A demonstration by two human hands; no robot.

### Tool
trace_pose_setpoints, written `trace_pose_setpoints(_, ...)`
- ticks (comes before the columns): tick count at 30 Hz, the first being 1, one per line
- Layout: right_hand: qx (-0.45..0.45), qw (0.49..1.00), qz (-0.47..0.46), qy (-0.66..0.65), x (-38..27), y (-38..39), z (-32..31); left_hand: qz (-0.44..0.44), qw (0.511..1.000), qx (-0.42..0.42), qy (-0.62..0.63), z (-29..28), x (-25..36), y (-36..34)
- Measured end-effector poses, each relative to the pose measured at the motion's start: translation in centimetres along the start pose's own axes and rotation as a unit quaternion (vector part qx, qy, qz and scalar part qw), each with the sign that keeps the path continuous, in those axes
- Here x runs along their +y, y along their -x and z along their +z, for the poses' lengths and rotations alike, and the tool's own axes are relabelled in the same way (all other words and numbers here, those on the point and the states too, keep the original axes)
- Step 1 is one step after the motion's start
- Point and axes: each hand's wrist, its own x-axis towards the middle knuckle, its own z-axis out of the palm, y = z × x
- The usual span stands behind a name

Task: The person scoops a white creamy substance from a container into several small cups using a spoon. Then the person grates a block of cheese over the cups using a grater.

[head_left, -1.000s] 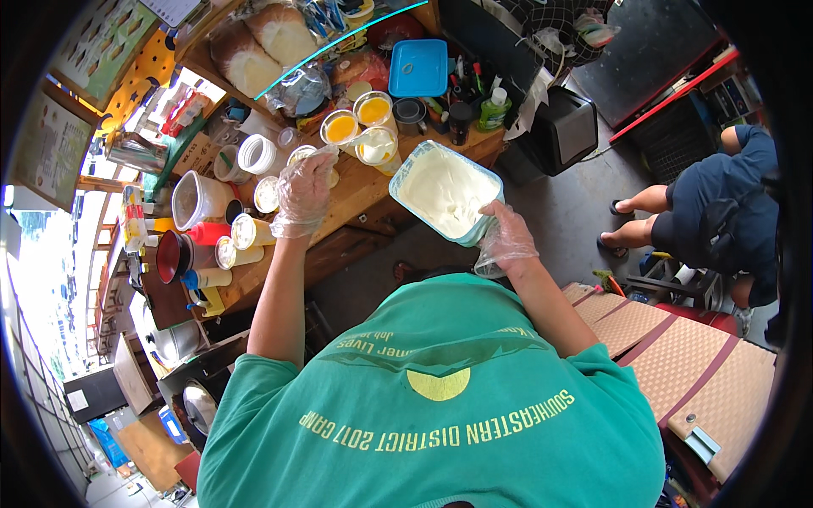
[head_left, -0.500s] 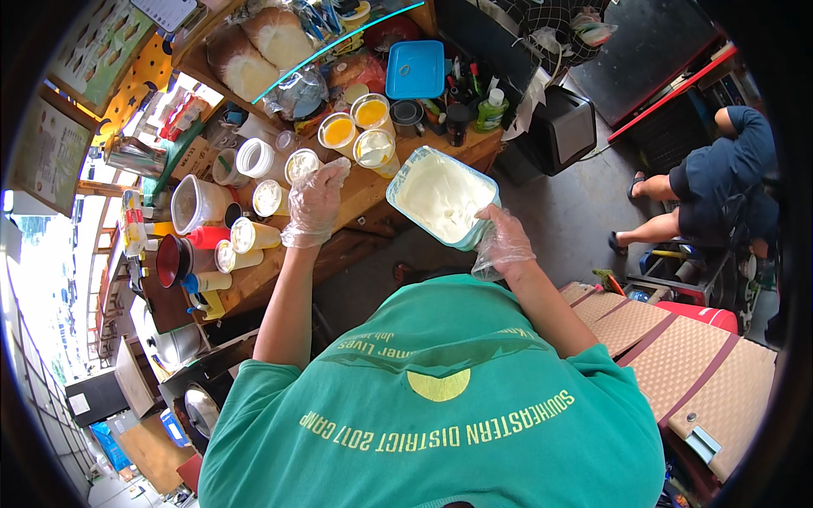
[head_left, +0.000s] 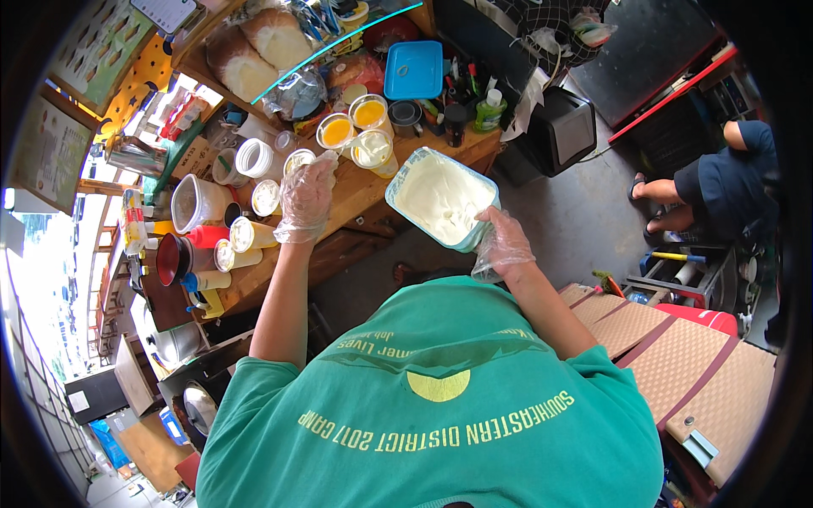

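Note:
My right hand [head_left: 504, 237], in a clear plastic glove, grips the near corner of a rectangular blue-rimmed tub [head_left: 436, 201] of white cream, held tilted beside the table's edge. My gloved left hand [head_left: 306, 193] is raised at a white-topped cup [head_left: 298, 159], partly covering it, with fingers drawn together; whether anything is in them I cannot make out. Cups with white tops [head_left: 246, 236] stand left of that hand. Right of it stand two cups with yellow contents [head_left: 337, 130] and another white-topped cup [head_left: 371, 150].
The wooden table [head_left: 356, 193] holds bottles, containers and a blue lid [head_left: 413, 69]. Bread [head_left: 273, 42] lies on a shelf behind. A person in dark clothes [head_left: 728, 186] is at the right, near a metal cart [head_left: 686, 271]. A woven-patterned surface [head_left: 677, 364] is at lower right.
My left hand shifted right, then slightly back left, staying by the cups. The tub moved slightly left. The person at the right moved farther toward the right edge.

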Motion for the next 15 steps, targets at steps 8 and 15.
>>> trace_pose_setpoints(8, -0.001, 1.000, 0.006, -0.017, -0.9, -0.1, -0.6, 0.013, 0.999, -0.013, -0.043, 0.5, 0.5, 0.9)
trace_pose_setpoints(15, -0.025, 0.999, 0.020, -0.019, -2.0, -1.5, -1.6, -0.313, 0.949, 0.038, 0.027, 1.0, 2.3, 1.3)
